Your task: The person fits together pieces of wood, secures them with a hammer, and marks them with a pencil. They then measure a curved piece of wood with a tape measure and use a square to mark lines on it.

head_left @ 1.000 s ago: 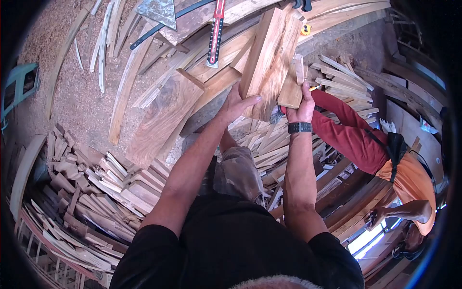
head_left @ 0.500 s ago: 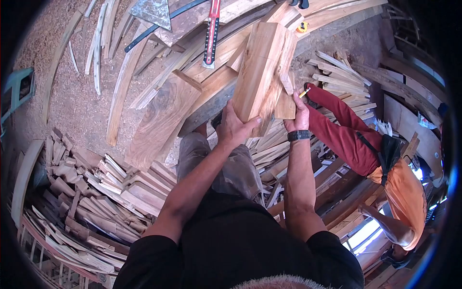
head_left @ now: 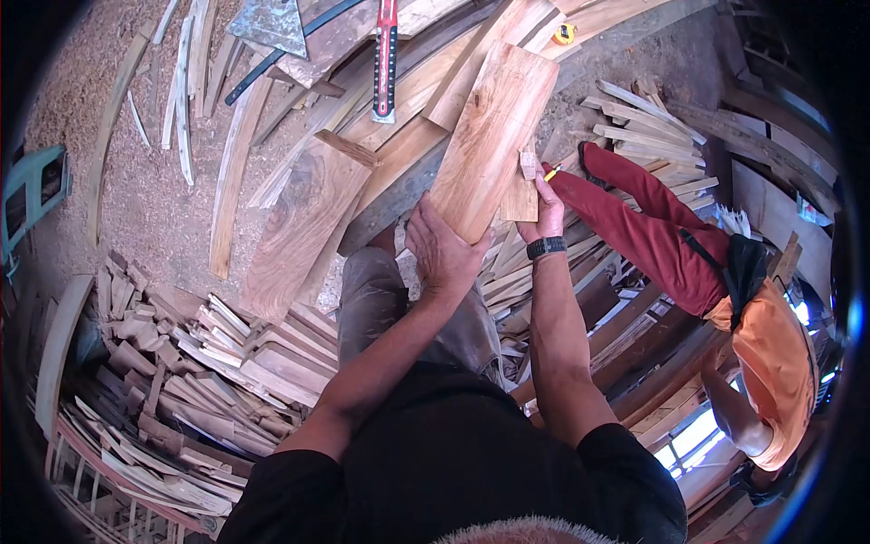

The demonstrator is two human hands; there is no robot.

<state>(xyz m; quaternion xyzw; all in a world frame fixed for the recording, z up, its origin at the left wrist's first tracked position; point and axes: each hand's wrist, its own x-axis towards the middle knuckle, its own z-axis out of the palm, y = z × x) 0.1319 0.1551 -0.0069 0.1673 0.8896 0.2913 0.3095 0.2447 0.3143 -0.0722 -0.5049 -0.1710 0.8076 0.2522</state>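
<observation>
My left hand [head_left: 444,247] is wrapped round the near end of a thick wooden board [head_left: 497,136]. The board is tilted up, with its broad grained face toward me. My right hand [head_left: 545,210] is closed on a small wooden piece [head_left: 519,199] with a block at its upper end, shaped like a try square. It lies against the right edge of the board. A slim yellow marking tool, pen or pencil [head_left: 552,172], sticks out from the same fingers. How the right fingers share the two is partly hidden.
A red-handled cutter [head_left: 385,68] and a metal blade-like plate [head_left: 269,25] lie at the top. A yellow tape measure [head_left: 564,34] rests on planks. Wood offcuts [head_left: 199,381] are piled at left. A person in red trousers [head_left: 652,227] bends at right.
The board has been turned, so its broad face shows instead of its edge. The right hand and small wooden piece have shifted slightly left and down along it.
</observation>
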